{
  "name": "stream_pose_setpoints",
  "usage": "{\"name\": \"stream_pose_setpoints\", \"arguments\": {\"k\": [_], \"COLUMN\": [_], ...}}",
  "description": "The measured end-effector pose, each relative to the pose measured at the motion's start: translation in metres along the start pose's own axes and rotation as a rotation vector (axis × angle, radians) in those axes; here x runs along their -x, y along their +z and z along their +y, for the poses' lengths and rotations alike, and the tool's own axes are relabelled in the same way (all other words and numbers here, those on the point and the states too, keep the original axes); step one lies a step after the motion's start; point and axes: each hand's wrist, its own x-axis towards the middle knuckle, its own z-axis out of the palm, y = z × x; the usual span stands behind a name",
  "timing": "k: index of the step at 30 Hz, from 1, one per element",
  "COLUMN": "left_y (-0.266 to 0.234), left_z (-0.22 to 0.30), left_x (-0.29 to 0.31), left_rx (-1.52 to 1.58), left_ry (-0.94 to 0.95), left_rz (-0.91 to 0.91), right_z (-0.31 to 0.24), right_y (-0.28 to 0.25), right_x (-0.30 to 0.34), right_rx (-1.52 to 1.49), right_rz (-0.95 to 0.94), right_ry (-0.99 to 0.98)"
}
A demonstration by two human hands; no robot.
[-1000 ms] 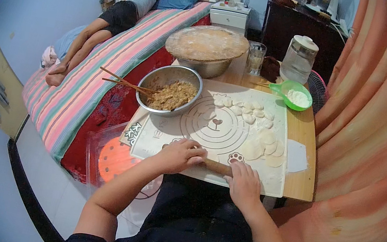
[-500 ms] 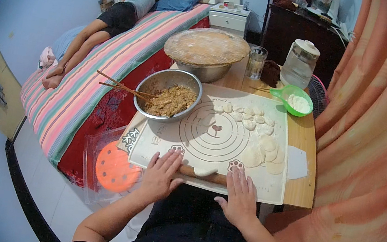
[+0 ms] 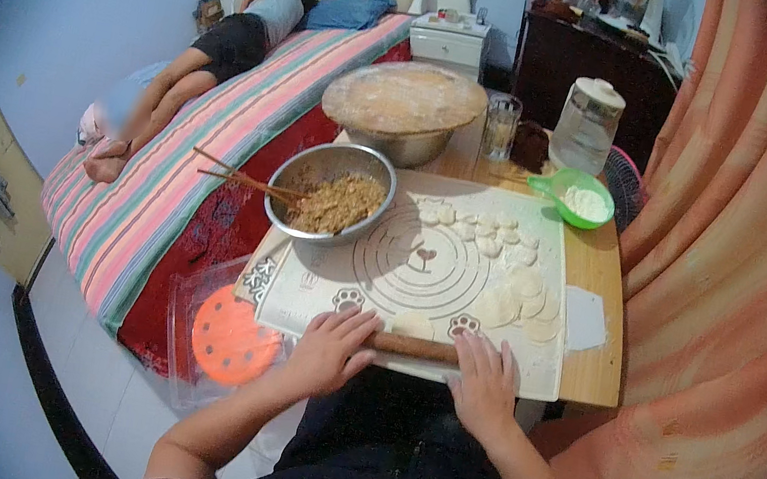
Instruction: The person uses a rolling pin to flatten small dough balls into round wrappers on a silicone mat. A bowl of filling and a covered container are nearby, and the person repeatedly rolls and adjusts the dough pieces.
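A brown wooden rolling pin (image 3: 415, 347) lies crosswise at the near edge of a pale dough mat (image 3: 304, 299). My left hand (image 3: 333, 347) rests on its left end, open, with fingers stretched over the wood. On the right end my right hand (image 3: 484, 381) lies likewise, open and fingers extended. Between them a small flat dough piece (image 3: 414, 325) shows just beyond the pin; its near part is hidden. Thin round wrappers (image 3: 522, 302) overlap on the mat's right side, with several small dough lumps (image 3: 489, 236) behind them.
A steel bowl of filling (image 3: 337, 202) with chopsticks (image 3: 238, 174) stands at the mat's far left. Behind are a covered basin (image 3: 408, 148), a glass (image 3: 500, 128), a water jug (image 3: 586, 126) and a green flour scoop (image 3: 582, 201). A person (image 3: 222, 54) lies on the bed.
The dough piece lay across the top of the rolling pin earlier; now it is down on the mat, flat, at the pin's far side. Both hands stay on the pin.
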Motion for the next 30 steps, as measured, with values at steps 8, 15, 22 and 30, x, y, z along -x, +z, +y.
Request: {"name": "stream_pose_setpoints", "arguments": {"k": [8,15,22,30], "left_y": [0.026,0.023,0.017,0.047], "left_z": [-0.008,-0.017,0.005,-0.066], "left_x": [-0.089,-0.109,-0.161,-0.168], "left_rx": [0.304,0.27,0.557,-0.004], "left_ry": [-0.221,-0.097,-0.126,0.116], "left_rz": [-0.204,-0.453,-0.282,-0.13], "right_z": [0.009,0.045,0.05,0.06], "right_y": [0.001,0.003,0.003,0.017], "right_x": [-0.019,-0.011,-0.012,-0.012], "right_rx": [-0.026,0.076,-0.002,-0.104], "right_rz": [0.143,0.358,0.253,0.44], "right_ry": [-0.188,-0.347,-0.232,-0.062]}}
